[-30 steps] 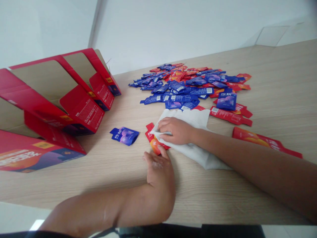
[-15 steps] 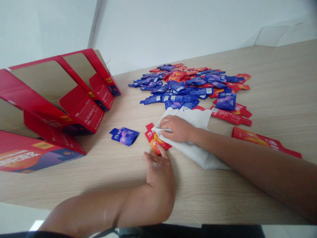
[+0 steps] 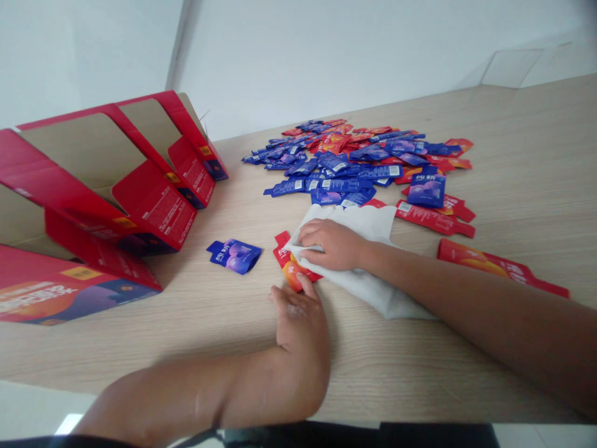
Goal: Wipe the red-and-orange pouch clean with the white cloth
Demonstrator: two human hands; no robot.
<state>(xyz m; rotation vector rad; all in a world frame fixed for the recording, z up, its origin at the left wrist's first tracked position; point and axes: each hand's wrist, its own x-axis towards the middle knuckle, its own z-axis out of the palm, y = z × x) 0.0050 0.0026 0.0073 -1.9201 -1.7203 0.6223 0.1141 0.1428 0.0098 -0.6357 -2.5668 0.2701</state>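
At the centre of an imagined clock face, with twelve toward the wall, lies the red pouch [image 3: 290, 274], flat on the wooden table [image 3: 233, 336] and partly covered by a white cloth [image 3: 368, 288]. It sits just beyond the fingertips of the left hand [image 3: 301, 317] at six o'clock and beside the fingers of the right hand [image 3: 333, 246] at two. Compared with half a second ago, the right hand and cloth have shifted slightly toward eight o'clock, hiding more of the pouch's printed face; the left hand keeps its position. Left digits: spread apart, one meeting the pouch's near edge; the pressure applied cannot be told. Right digits: curled, a fold of cloth pinched between thumb and fingers, with the cloth against the pouch. Surrounding items: a single blue pouch [image 3: 236, 256] near nine o'clock, open red cartons [image 3: 156, 208] farther out toward ten, a heap of mixed pouches [image 3: 338, 165] toward one, and another red packet [image 3: 494, 264] well apart at three.
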